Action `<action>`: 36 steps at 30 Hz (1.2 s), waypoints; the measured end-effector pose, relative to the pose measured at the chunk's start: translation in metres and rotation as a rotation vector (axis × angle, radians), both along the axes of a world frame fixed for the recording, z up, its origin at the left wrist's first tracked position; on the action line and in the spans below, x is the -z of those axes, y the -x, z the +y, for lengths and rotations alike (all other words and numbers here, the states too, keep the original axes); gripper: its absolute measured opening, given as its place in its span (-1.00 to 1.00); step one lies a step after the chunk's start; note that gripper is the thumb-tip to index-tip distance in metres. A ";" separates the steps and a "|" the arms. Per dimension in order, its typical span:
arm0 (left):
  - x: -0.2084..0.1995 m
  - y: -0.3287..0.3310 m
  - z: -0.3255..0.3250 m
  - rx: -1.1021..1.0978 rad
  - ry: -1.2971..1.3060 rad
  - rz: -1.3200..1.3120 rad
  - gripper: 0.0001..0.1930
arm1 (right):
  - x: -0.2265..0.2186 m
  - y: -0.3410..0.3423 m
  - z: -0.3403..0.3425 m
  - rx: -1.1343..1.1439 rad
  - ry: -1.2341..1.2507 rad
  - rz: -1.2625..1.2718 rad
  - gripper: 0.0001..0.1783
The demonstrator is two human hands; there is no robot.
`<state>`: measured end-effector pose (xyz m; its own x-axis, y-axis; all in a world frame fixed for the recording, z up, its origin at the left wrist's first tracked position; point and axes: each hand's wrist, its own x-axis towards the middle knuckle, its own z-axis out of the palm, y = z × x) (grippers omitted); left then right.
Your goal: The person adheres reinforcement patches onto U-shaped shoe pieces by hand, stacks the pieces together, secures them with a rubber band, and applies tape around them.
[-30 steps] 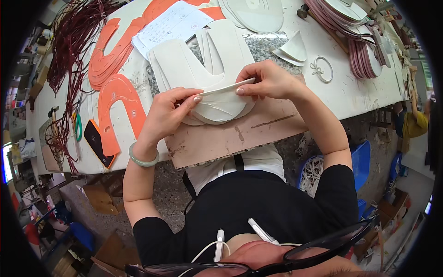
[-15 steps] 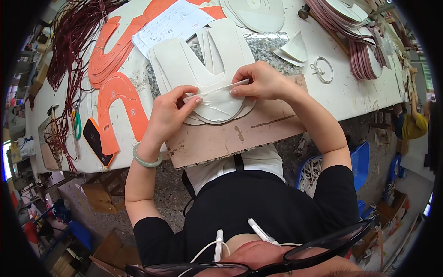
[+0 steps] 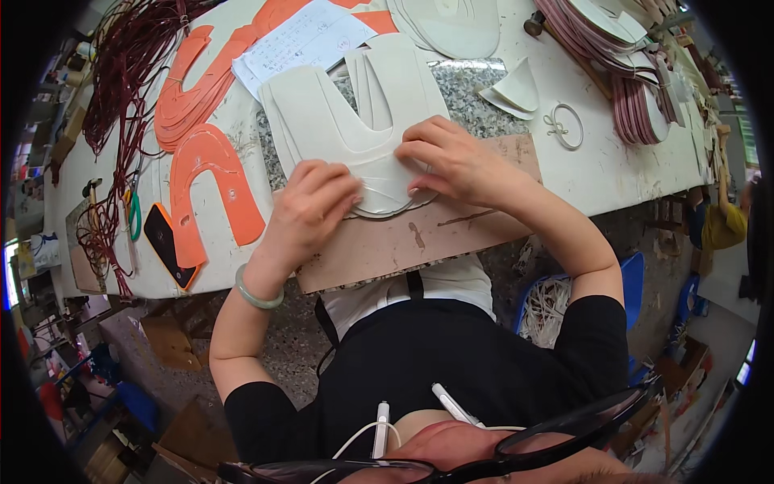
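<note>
A stack of white U-shaped sheet pieces (image 3: pixel 372 145), perhaps leather, lies in front of me with its rounded end toward me. Creases cross the shiny surface of that rounded end. At its left side, my left hand (image 3: pixel 310 202) has curled fingers closed at the edge of the top piece. My right hand (image 3: pixel 443 161) bends over the opposite edge, fingers above and thumb nearer me. Both hands partly hide the edges they hold. Beneath the near part of the stack is a stained brown board (image 3: pixel 415 246), and behind it a speckled stone slab (image 3: pixel 476 85).
Orange U-shaped pieces (image 3: pixel 214 173), a dark phone (image 3: pixel 171 246) and green-handled scissors (image 3: pixel 135 218) lie left. Written paper (image 3: pixel 302 48) sits behind. White offcuts (image 3: pixel 516 89), a white ring (image 3: pixel 567 127) and bundled pinkish pieces (image 3: pixel 637 109) are right. A blue bin (image 3: pixel 633 286) holds scraps below.
The raised strip across the rounded end now lies flat. My left hand has shifted slightly nearer me, and both hands have gone from pinching the strip to the sides of the rounded end.
</note>
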<state>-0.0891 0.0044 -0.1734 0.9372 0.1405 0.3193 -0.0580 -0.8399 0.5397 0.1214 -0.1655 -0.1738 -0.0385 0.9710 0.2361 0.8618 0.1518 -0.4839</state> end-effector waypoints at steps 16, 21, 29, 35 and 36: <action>-0.008 -0.002 0.000 -0.057 0.258 0.130 -0.45 | -0.029 0.020 -0.026 0.075 -0.040 0.222 -0.81; -0.003 -0.002 0.007 -0.063 0.289 0.150 -0.51 | -0.051 -0.027 -0.093 0.453 0.144 0.547 -0.75; -0.001 -0.008 0.010 -0.157 0.443 0.195 -0.70 | -0.029 -0.014 -0.036 0.223 -0.051 0.138 -0.73; 0.004 -0.014 0.017 -0.123 0.116 0.034 -0.81 | -0.007 -0.016 0.012 0.088 0.075 0.172 -0.76; 0.002 -0.015 0.017 -0.127 0.132 0.046 -0.82 | -0.007 -0.015 0.017 0.075 0.104 0.204 -0.77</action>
